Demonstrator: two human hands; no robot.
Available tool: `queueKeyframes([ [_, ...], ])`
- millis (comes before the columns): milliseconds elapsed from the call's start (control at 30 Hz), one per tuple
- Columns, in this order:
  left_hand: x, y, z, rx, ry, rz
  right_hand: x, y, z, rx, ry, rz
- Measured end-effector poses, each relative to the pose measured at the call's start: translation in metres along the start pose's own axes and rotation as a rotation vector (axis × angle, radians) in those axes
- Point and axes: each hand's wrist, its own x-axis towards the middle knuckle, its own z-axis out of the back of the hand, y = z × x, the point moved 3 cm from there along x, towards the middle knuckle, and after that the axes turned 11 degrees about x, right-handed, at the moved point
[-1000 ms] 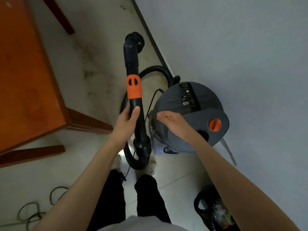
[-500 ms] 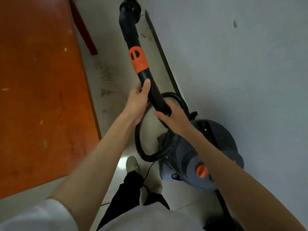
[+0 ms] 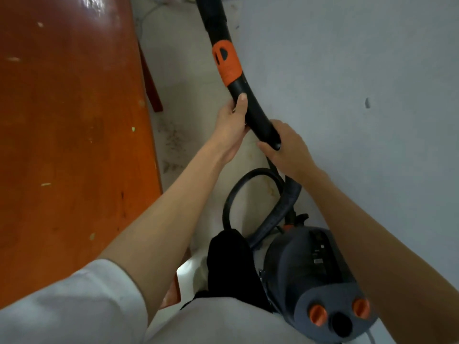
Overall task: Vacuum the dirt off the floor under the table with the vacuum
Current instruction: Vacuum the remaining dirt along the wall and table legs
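Note:
A black vacuum wand [image 3: 218, 26] with an orange collar [image 3: 227, 62] rises up and away from me, its nozzle cut off by the top edge. My left hand [image 3: 231, 125] grips the wand just below the collar. My right hand [image 3: 288, 147] grips the wand's lower end where the black hose [image 3: 280, 212] joins it. The hose loops down to the grey canister vacuum [image 3: 315, 274] with orange knobs on the floor at the lower right. Dark dirt [image 3: 173, 142] speckles the pale floor beside the orange wooden table [image 3: 69, 135].
A grey wall [image 3: 360, 83] runs close along the right side. A red-brown table leg [image 3: 151, 88] stands on the floor ahead. My black trouser leg [image 3: 231, 264] is between the table and the canister, leaving a narrow strip of floor.
My right hand went from the canister lid to the wand's lower end. The wand rose and tilted forward, its nozzle leaving the view. The canister now sits lower right.

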Motion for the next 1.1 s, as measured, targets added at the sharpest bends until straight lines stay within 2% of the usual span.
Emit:
queueKeyframes([
  [200,0.028,0.032,0.023,-0.013,-0.117,0.173,0.022,-0.020,-0.031,0.085,0.214,-0.098],
  [333,0.076,0.048,0.035,-0.085,-0.221,0.250,0.065,-0.043,-0.043,0.170,0.360,-0.187],
  [633,0.165,0.042,0.003,-0.006,-0.254,0.435,0.144,-0.099,-0.019,0.294,0.468,-0.405],
  [1000,0.257,0.012,-0.065,0.086,0.038,0.513,0.195,-0.146,0.054,0.396,0.271,-0.590],
  [1100,0.279,0.015,-0.081,0.156,0.180,0.544,0.196,-0.162,0.069,0.364,0.220,-0.673],
])
